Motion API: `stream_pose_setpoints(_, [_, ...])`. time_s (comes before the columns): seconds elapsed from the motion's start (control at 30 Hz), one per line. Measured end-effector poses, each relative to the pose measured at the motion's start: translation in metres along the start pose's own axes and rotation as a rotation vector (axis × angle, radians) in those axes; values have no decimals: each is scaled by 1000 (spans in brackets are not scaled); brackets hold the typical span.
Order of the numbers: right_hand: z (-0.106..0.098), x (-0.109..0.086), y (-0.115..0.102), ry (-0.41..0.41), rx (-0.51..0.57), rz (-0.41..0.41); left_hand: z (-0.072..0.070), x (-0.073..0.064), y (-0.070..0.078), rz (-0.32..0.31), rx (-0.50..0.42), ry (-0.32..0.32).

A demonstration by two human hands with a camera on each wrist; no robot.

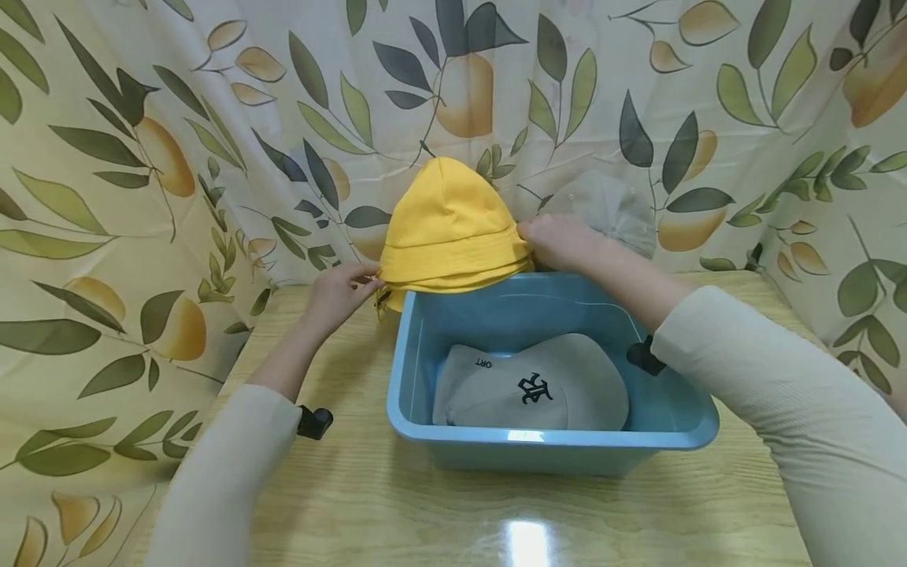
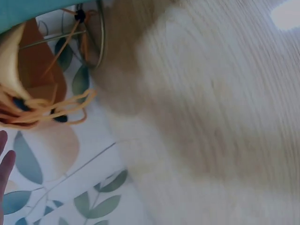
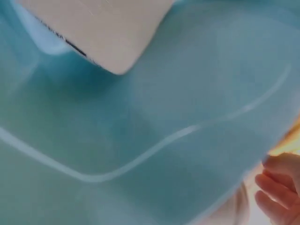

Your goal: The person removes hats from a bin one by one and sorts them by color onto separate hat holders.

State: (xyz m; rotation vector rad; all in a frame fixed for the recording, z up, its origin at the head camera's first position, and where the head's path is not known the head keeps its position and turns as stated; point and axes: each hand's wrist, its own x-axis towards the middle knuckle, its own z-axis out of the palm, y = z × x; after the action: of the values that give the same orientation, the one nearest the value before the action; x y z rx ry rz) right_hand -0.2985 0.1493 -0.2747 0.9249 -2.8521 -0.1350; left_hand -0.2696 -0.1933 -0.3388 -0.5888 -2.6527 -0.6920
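A yellow bucket hat (image 1: 453, 213) is held crown up behind the back left corner of a blue plastic bin (image 1: 553, 457), overlapping its rim. My left hand (image 1: 340, 295) pinches the left end of its brim, where cords (image 2: 51, 110) dangle. On the opposite side my right hand (image 1: 563, 240) grips the brim, its fingers (image 3: 274, 187) curled at the yellow edge. Inside the bin lies a grey baseball cap (image 1: 546, 386) with black lettering, its brim toward the left. In the left wrist view only fingertips of the left hand show.
Behind the right hand stands a pale grey cap (image 1: 602, 201), partly hidden by the forearm. The bin sits on a light wooden table (image 1: 340, 488). A curtain (image 1: 106, 236) with a leaf and fruit print encloses the back and both sides.
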Motion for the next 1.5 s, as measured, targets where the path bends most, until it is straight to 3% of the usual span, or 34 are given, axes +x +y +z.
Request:
stream_pose_setpoints(0.07, [-10, -3, 0, -46, 19, 15, -8, 1, 5, -10, 3, -31])
stream_pose_setpoints(0.27, [-34, -17, 1, -88, 46, 15, -34, 8, 21, -44, -33, -114])
stream_pose_setpoints(0.4, [-48, -30, 3, -144, 66, 39, -50, 13, 29, -80, -125, -222])
stream_pose_setpoints(0.53, [-59, -46, 8, -194, 89, 79, -64, 16, 36, -66, -187, -273])
stream_pose_setpoints(0.7, [-69, -66, 12, -214, 114, 98, -75, 19, 48, -53, -192, -325])
stream_pose_setpoints(0.9, [-76, -89, 12, -208, 143, 94, -77, 24, 62, -36, -151, -384])
stream_pose_setpoints(1.03, [-73, -107, 10, -173, 163, 92, -78, 26, 73, -41, -48, -434])
stream_pose_setpoints(1.2, [-67, -133, 5, -103, 148, 91, -81, 33, 95, 4, 44, -486])
stream_pose_setpoints(1.37, [-59, -154, -5, 48, 86, 33, -88, 48, 122, 45, 32, -535])
stream_pose_setpoints(1.5, [-54, -170, -13, 121, 48, -26, -92, 57, 140, 90, 6, -542])
